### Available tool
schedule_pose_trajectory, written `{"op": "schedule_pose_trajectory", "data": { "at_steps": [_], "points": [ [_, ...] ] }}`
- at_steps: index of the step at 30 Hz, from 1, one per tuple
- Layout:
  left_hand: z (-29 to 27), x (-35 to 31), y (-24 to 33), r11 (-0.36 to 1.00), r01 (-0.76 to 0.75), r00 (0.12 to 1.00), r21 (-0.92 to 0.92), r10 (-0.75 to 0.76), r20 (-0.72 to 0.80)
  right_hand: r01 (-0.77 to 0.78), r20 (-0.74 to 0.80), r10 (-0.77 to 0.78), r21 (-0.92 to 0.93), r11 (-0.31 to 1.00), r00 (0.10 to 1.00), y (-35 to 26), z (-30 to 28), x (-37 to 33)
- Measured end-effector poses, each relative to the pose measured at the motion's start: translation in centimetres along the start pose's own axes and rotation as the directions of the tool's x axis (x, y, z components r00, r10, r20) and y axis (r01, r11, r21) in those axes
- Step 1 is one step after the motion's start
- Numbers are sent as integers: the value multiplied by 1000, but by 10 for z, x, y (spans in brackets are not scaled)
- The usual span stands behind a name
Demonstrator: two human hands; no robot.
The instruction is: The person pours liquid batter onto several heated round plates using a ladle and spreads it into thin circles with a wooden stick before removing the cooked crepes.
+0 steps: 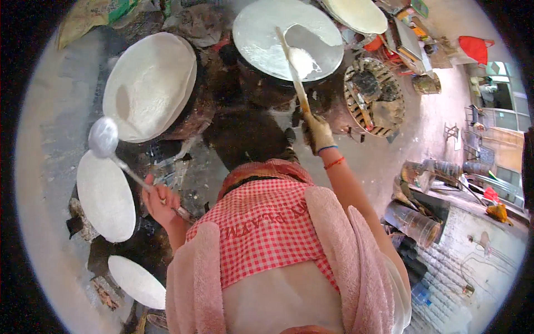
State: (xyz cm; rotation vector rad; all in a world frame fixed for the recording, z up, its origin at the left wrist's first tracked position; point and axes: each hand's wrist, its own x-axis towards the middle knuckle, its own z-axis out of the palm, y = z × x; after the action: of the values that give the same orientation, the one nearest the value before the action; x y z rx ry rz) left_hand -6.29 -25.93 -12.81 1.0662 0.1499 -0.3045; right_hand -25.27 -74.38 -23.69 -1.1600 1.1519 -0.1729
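Note:
My bare left hand [161, 203] is closed round the long handle of a metal ladle [104, 137]. The ladle's bowl hangs to the left, between a large pale round pan [167, 72] and a smaller white disc [105, 195]. My right hand [319, 132], in a light glove, grips a long wooden stick [296, 80]. That stick reaches over a big round griddle [261, 50] coated partly with white batter. A thick white clump of batter [302, 62] lies by the stick on the griddle. A bare grey patch curves to the right of the stick.
At the far right is another pale round surface [359, 14]. A slatted round stand [395, 114] with dark pieces on it stands right of my right hand. Another white disc [138, 281] lies low at the left. Metal cylinders [411, 222] sit at the right.

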Motion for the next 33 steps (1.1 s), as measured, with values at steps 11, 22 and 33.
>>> {"op": "schedule_pose_trajectory", "data": {
  "at_steps": [11,22,33],
  "points": [
    [84,9,14,987,-142,989,-82,145,37,193,-195,-558,-805,561,807,-90,-21,25],
    [140,-21,-50,983,-171,981,60,176,-79,141,-117,-492,-878,457,863,-67,-178,62],
    [278,-104,-104,972,-231,967,-43,224,-123,406,157,-444,-733,547,882,-97,-239,143]
  ]
}}
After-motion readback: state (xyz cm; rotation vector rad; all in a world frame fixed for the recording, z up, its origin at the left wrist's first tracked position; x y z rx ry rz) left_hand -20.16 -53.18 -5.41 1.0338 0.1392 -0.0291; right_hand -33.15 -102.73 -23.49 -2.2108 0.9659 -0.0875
